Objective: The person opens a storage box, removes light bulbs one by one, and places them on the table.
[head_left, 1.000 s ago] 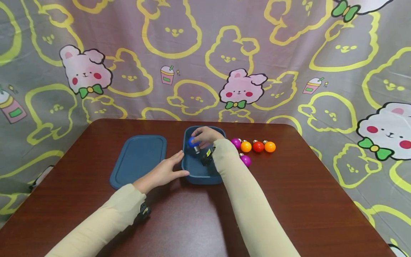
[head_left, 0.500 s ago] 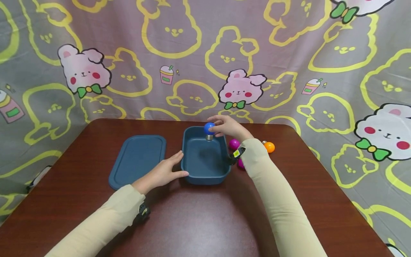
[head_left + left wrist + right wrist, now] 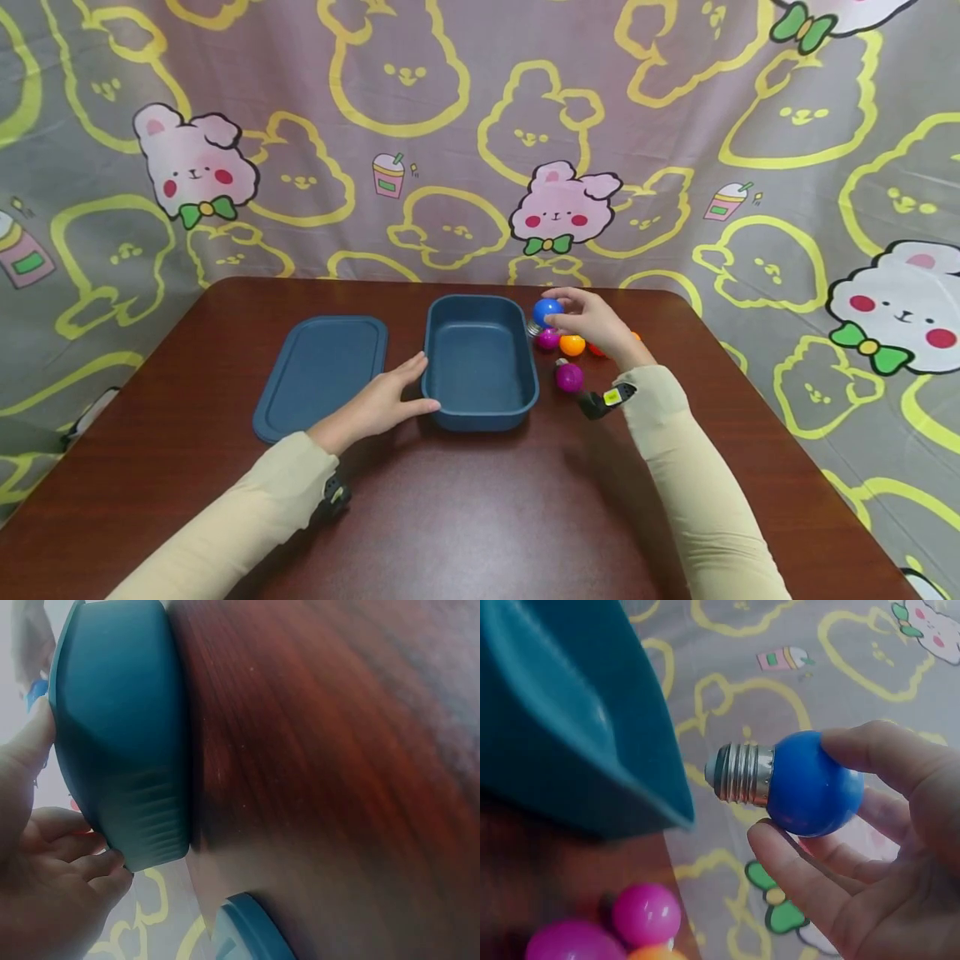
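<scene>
In the head view my right hand (image 3: 596,323) holds a blue light bulb (image 3: 548,313) by its globe, just right of the dark blue container (image 3: 480,422). The right wrist view shows the bulb's silver screw base (image 3: 742,774) pointing toward the container, with thumb and fingers around the blue globe. With thumb and fingers spread, my left hand (image 3: 381,404) touches the container's left side. Nothing shows inside the container. Below the blue bulb lie a purple bulb (image 3: 548,339) and an orange bulb (image 3: 572,345); another purple bulb (image 3: 569,377) lies nearer me.
A flat dark blue lid (image 3: 322,375) lies on the brown table (image 3: 450,508), left of the container. My right hand partly hides a red bulb (image 3: 597,350) and another orange one. A patterned curtain (image 3: 450,150) hangs behind the table.
My right hand has lifted the blue bulb out of the container and carried it right, past the rim. The left hand stays at the container's side.
</scene>
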`<state>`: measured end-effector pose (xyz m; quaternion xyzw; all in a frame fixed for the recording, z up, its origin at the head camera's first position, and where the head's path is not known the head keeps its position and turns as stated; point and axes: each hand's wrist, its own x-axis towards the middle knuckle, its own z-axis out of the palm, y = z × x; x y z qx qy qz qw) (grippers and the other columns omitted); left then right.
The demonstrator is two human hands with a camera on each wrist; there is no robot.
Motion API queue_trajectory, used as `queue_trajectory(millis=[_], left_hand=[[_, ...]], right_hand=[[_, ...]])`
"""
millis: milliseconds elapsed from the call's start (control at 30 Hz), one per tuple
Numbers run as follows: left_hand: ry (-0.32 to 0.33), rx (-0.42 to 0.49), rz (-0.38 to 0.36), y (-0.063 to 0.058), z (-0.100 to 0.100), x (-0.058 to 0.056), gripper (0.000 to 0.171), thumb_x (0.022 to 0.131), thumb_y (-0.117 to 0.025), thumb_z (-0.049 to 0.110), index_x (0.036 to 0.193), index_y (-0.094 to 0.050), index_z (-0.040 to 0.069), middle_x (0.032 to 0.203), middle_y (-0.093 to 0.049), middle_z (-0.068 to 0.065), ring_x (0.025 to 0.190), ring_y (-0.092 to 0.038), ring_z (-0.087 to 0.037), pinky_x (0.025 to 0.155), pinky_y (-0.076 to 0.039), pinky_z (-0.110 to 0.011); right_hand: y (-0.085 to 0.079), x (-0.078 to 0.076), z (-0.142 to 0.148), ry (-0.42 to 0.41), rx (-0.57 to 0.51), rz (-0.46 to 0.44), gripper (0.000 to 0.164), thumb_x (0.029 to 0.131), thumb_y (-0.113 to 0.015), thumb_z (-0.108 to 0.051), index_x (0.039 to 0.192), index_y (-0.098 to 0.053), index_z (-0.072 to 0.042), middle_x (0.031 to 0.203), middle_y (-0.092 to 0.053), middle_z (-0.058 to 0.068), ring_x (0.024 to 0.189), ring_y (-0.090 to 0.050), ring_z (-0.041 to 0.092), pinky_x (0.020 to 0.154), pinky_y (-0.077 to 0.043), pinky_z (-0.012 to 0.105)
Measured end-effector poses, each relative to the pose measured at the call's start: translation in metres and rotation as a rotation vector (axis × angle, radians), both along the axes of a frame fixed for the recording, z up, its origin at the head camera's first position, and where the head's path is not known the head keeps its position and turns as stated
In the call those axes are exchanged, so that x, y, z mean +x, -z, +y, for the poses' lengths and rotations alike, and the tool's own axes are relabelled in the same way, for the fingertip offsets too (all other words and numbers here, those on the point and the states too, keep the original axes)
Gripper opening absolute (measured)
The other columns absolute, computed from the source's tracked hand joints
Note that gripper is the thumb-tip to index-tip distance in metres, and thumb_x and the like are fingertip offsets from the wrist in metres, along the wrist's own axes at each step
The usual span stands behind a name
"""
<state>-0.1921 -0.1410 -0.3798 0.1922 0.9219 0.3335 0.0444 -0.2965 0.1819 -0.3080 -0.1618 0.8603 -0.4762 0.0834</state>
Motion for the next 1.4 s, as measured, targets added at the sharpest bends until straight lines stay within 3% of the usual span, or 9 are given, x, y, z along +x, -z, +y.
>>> queue_trajectory(millis=[200, 333, 467, 633, 800, 867, 1133, 1267, 1400], left_hand=[[0.005, -0.006, 0.009, -0.002, 0.0, 0.001, 0.084, 0.084, -0.062, 0.045, 0.144, -0.023, 0.0, 0.151, -0.015, -0.012, 0.135, -0.018, -0.028, 0.103, -0.025, -0.047], [0.002, -0.003, 0.006, -0.003, 0.0, 0.001, 0.084, 0.084, -0.063, 0.044, 0.144, -0.023, 0.0, 0.151, -0.015, -0.012, 0.135, -0.019, -0.027, 0.103, -0.025, -0.047], [0.0, -0.003, 0.006, -0.002, -0.001, -0.001, 0.083, 0.085, -0.063, 0.043, 0.144, -0.023, 0.001, 0.151, -0.015, -0.012, 0.135, -0.019, -0.027, 0.103, -0.025, -0.047], [-0.001, 0.003, 0.004, -0.002, 0.0, -0.001, 0.084, 0.084, -0.063, 0.044, 0.144, -0.023, 0.001, 0.151, -0.016, -0.012, 0.135, -0.019, -0.026, 0.103, -0.025, -0.047], [-0.001, 0.001, -0.004, -0.002, -0.001, -0.002, 0.084, 0.084, -0.063, 0.045, 0.144, -0.023, 0.0, 0.151, -0.016, -0.012, 0.135, -0.018, -0.026, 0.103, -0.025, -0.047], [-0.005, -0.002, -0.008, -0.002, -0.001, -0.002, 0.083, 0.085, -0.063, 0.044, 0.144, -0.023, 0.001, 0.151, -0.016, -0.011, 0.135, -0.018, -0.025, 0.104, -0.025, -0.046], [-0.013, 0.003, -0.021, -0.002, 0.001, -0.001, 0.08, 0.086, -0.064, 0.037, 0.144, -0.023, 0.001, 0.151, -0.015, -0.011, 0.135, -0.018, -0.027, 0.103, -0.025, -0.048], [-0.017, 0.001, -0.022, -0.002, 0.001, -0.001, 0.08, 0.086, -0.064, 0.037, 0.144, -0.023, 0.001, 0.151, -0.015, -0.012, 0.135, -0.018, -0.027, 0.103, -0.024, -0.048], [-0.016, 0.003, -0.023, -0.002, 0.002, -0.002, 0.08, 0.086, -0.065, 0.036, 0.144, -0.023, 0.001, 0.151, -0.016, -0.012, 0.135, -0.018, -0.026, 0.103, -0.025, -0.048]], right_hand=[[0.014, 0.007, 0.029, 0.039, -0.064, 0.014, 0.044, 0.088, -0.064, -0.018, 0.127, -0.049, -0.004, 0.115, -0.05, 0.022, 0.09, -0.06, 0.038, 0.08, -0.05, 0.037], [0.027, 0.01, 0.048, 0.057, -0.159, 0.016, 0.044, 0.088, -0.064, -0.012, 0.126, -0.047, 0.002, 0.116, -0.047, 0.025, 0.091, -0.058, 0.032, 0.081, -0.049, 0.04], [0.038, 0.014, 0.063, 0.085, -0.188, 0.029, 0.043, 0.087, -0.064, -0.007, 0.123, -0.045, 0.006, 0.117, -0.045, 0.027, 0.09, -0.057, 0.024, 0.079, -0.049, 0.037], [0.045, 0.021, 0.077, 0.106, -0.146, 0.027, 0.047, 0.087, -0.062, -0.006, 0.126, -0.04, 0.008, 0.12, -0.042, 0.03, 0.091, -0.057, 0.031, 0.079, -0.048, 0.041], [0.061, 0.024, 0.088, 0.102, -0.072, 0.04, 0.05, 0.086, -0.061, -0.004, 0.129, -0.038, 0.01, 0.118, -0.044, 0.031, 0.097, -0.051, 0.038, 0.078, -0.051, 0.035], [0.066, 0.026, 0.09, 0.111, -0.02, 0.042, 0.049, 0.086, -0.062, -0.006, 0.127, -0.041, 0.009, 0.115, -0.048, 0.03, 0.098, -0.05, 0.038, 0.077, -0.051, 0.031], [0.089, 0.023, 0.093, 0.141, 0.126, 0.061, 0.044, 0.085, -0.067, -0.015, 0.12, -0.049, 0.005, 0.111, -0.053, 0.027, 0.094, -0.053, 0.035, 0.073, -0.05, 0.032], [0.093, 0.02, 0.093, 0.165, 0.18, 0.064, 0.043, 0.084, -0.069, -0.017, 0.117, -0.051, 0.004, 0.109, -0.055, 0.026, 0.092, -0.054, 0.034, 0.07, -0.051, 0.033], [0.093, 0.02, 0.092, 0.187, 0.236, 0.074, 0.042, 0.083, -0.07, -0.019, 0.115, -0.052, 0.002, 0.109, -0.056, 0.025, 0.094, -0.053, 0.036, 0.078, -0.047, 0.04]])
